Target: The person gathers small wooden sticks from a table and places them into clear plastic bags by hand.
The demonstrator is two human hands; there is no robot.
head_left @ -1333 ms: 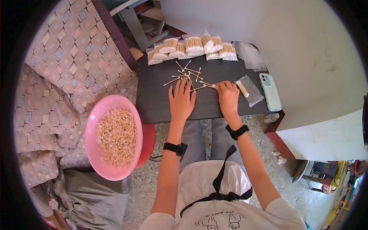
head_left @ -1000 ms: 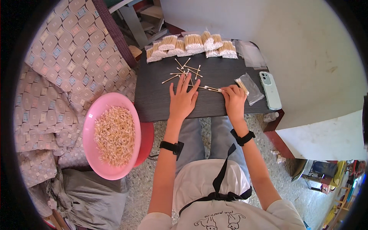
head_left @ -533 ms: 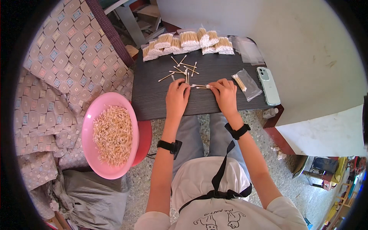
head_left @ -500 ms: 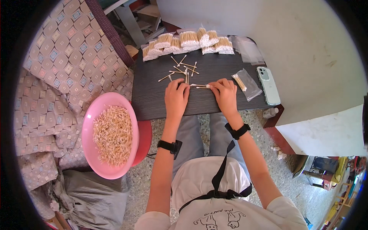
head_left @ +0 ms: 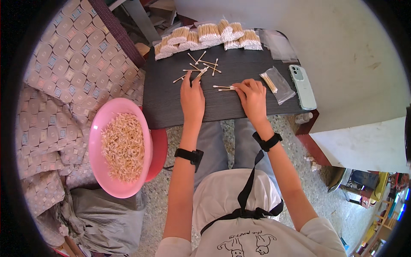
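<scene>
On the dark table, my right hand pinches the ends of a couple of cotton swabs between thumb and fingers, their other ends pointing left. My left hand reaches into the near edge of the scattered loose swabs. Its fingers are apart, the tips right beside a swab, with no swab plainly gripped. Right of my right hand lies a clear plastic bag with a few swabs in it.
Filled bags of swabs are piled along the table's far edge, beside flat clear bags. A pale green phone lies at the right edge. To the left, a pink basin full of swabs rests on a red stool.
My left hand has moved away from the swabs at my right hand, left and up to the loose ones. The right hand keeps its pinch. The whole view has shifted slightly.
</scene>
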